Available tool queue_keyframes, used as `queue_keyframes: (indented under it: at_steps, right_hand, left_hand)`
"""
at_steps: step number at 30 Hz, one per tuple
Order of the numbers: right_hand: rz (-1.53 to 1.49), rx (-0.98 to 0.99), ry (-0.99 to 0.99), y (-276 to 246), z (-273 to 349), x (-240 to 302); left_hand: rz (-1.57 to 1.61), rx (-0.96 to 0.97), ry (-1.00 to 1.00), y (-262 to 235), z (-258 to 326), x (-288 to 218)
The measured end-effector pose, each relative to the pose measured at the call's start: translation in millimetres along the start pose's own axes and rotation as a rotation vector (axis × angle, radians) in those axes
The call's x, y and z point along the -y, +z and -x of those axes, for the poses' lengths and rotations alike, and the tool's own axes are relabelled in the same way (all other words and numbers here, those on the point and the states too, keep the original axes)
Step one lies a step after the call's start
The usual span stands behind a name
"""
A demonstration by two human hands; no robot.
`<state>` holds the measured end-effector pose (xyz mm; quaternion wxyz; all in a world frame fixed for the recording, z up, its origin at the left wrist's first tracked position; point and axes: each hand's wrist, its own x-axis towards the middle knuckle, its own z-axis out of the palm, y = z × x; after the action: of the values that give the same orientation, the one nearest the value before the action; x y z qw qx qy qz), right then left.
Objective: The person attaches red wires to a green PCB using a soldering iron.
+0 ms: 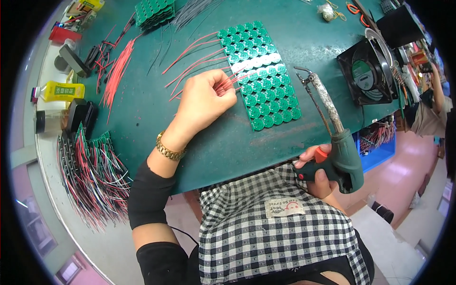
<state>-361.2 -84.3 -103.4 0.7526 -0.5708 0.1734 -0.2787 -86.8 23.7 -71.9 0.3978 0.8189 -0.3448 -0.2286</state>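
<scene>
My left hand (205,97) is closed in a pinch on thin red wires (225,84) at the left edge of a green circuit board panel (270,97). The panel is made up of rows of small round boards and lies flat on the table. More red and black wires (197,42) run from its upper left edge. My right hand (319,173) grips a green soldering gun (346,159) by its handle, fingers near the red trigger. Its long, pale, crusted barrel (327,99) points up and away, with the tip to the right of the panel and apart from it.
Loose red wires (116,78) lie at left, and grey wires (192,14) at the back beside stacked green panels (154,12). Wired boards (92,175) heap at lower left. A black fan (365,71) stands at right, near orange scissors (358,14). Another person (430,114) is at far right.
</scene>
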Motion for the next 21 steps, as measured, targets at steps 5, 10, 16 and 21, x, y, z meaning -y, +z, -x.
queue_keyframes:
  at_steps: [5,10,16,21]
  right_hand:
    - [-0.059,0.056,0.147,-12.1,2.9,-1.9]
    - [-0.058,0.085,0.111,-14.0,5.2,-4.0]
    - [-0.014,0.097,0.184,-16.8,3.1,-2.1]
    - [-0.014,0.11,0.184,-20.7,9.6,-3.3]
  left_hand:
    - [0.006,-0.027,0.006,0.7,-1.9,1.7]
    - [0.004,-0.028,-0.001,1.6,-0.9,2.9]
    - [-0.091,0.072,0.083,-8.6,1.1,1.3]
    - [0.01,-0.125,0.324,-19.8,16.7,0.9]
